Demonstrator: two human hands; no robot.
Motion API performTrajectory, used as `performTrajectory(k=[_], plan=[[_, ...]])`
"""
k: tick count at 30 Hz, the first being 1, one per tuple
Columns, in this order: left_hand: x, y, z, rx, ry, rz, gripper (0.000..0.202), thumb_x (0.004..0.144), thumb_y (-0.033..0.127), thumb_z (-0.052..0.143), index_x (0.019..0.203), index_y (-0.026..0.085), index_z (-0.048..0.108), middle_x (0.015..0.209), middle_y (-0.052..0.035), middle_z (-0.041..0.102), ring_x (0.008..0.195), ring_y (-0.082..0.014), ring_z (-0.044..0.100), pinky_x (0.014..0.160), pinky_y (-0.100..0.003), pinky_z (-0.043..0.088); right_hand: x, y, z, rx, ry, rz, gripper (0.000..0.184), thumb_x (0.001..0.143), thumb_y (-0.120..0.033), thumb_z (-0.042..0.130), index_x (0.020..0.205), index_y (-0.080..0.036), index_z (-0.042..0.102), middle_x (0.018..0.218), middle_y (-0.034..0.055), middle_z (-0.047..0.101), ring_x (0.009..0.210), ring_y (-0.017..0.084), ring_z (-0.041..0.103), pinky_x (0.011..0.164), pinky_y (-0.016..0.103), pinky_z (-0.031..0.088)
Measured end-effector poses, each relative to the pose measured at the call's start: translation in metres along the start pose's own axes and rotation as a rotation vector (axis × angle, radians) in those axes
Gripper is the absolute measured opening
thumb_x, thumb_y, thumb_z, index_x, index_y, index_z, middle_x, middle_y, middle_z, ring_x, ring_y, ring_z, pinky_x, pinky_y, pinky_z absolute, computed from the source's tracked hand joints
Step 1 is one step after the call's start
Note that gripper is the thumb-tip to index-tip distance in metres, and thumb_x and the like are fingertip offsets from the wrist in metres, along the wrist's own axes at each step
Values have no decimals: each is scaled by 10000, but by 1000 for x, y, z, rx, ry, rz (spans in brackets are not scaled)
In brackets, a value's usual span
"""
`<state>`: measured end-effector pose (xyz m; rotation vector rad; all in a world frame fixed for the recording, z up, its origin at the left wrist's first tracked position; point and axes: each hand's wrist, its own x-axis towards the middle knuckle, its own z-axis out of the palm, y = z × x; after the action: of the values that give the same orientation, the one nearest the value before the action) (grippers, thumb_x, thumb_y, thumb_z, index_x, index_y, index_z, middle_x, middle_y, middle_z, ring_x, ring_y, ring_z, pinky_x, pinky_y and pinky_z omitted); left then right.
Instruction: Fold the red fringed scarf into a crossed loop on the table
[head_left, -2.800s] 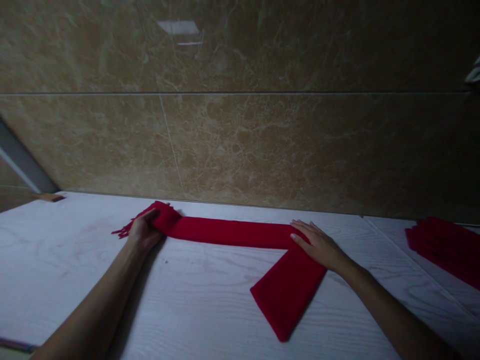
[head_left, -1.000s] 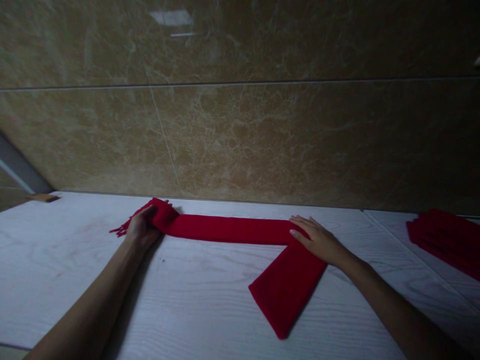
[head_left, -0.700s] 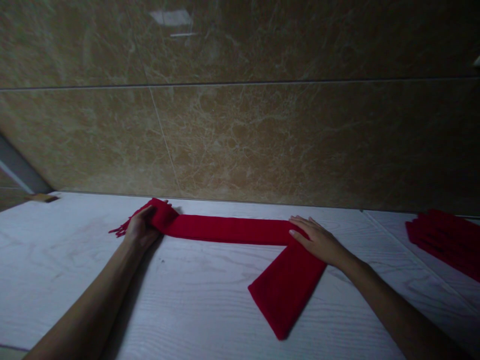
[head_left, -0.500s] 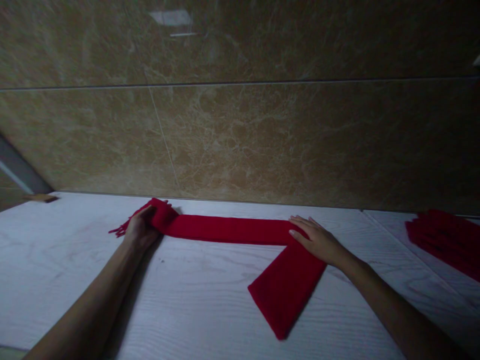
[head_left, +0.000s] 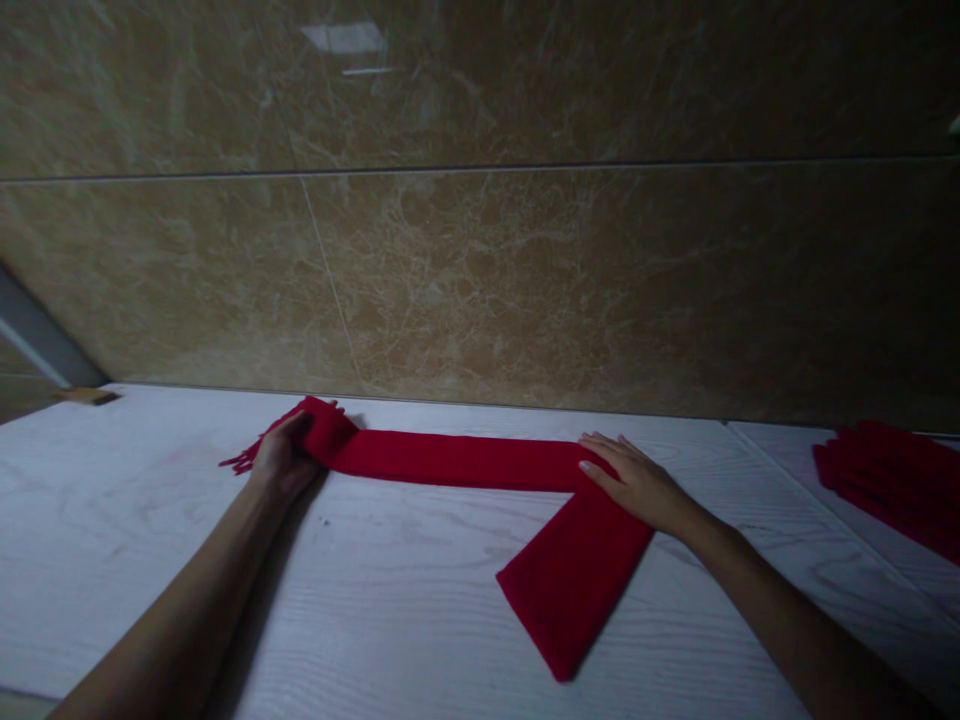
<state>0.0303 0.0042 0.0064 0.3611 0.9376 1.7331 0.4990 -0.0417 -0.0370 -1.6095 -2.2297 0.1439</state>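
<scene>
A red scarf (head_left: 465, 461) stretches flat across the white wood-grain table, with a fringe at its left end. My left hand (head_left: 283, 458) is closed round the scarf near that fringe, thumb on top, and the cloth is slightly raised there. Over the right end lies my right hand (head_left: 630, 482), its fingers stretched out flat on the cloth. Under this hand the scarf bends, and a wider part slants down toward me, ending in a straight edge. What is beneath my right palm is hidden.
More red cloth (head_left: 892, 480) lies in a pile at the right edge of the table (head_left: 390, 600). Behind the table rises a brown marbled tile wall (head_left: 480, 280). A small brown piece (head_left: 88, 396) sits at the far left corner, by a grey post (head_left: 45, 325).
</scene>
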Motion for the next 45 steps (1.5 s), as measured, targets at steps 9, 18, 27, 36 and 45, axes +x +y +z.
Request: performTrajectory(k=[9, 18, 27, 36, 45], plan=[[3, 0, -4, 11, -17, -2, 358, 916, 69, 429, 1180, 78, 671, 978, -122, 754, 836, -198, 737, 759, -294, 628, -1, 0, 0, 6, 13, -7, 524, 966, -473, 399, 1366, -193, 590, 1453, 115, 562, 1403, 279, 445, 1215, 526, 255], [5, 0, -4, -8, -19, -2, 380, 923, 62, 421, 1216, 90, 661, 937, -104, 761, 808, -187, 739, 753, -269, 630, 0, 2, 2, 11, 23, -21, 519, 964, -479, 397, 1354, -201, 597, 1442, 117, 572, 1395, 278, 456, 1208, 542, 262], [4, -1, -3, -5, -23, 13, 377, 939, 65, 397, 1215, 75, 654, 957, -113, 757, 831, -185, 740, 768, -265, 625, 0, 0, 0, -5, 4, -11, 547, 968, -475, 380, 1367, -159, 582, 1454, 138, 555, 1407, 275, 440, 1216, 525, 250], [1, 0, -3, -6, -11, -11, 345, 929, 77, 439, 1186, 89, 667, 993, -114, 750, 840, -192, 738, 779, -278, 622, -1, -1, -1, 12, 12, -14, 517, 966, -475, 387, 1360, -210, 590, 1447, 107, 568, 1397, 270, 455, 1212, 533, 256], [2, 0, -3, 1, -6, -2, 330, 931, 80, 441, 1170, 75, 669, 975, -123, 752, 839, -199, 737, 788, -293, 618, -1, 1, 1, 0, 8, -20, 531, 967, -478, 380, 1361, -190, 589, 1446, 117, 568, 1396, 270, 456, 1215, 531, 251]])
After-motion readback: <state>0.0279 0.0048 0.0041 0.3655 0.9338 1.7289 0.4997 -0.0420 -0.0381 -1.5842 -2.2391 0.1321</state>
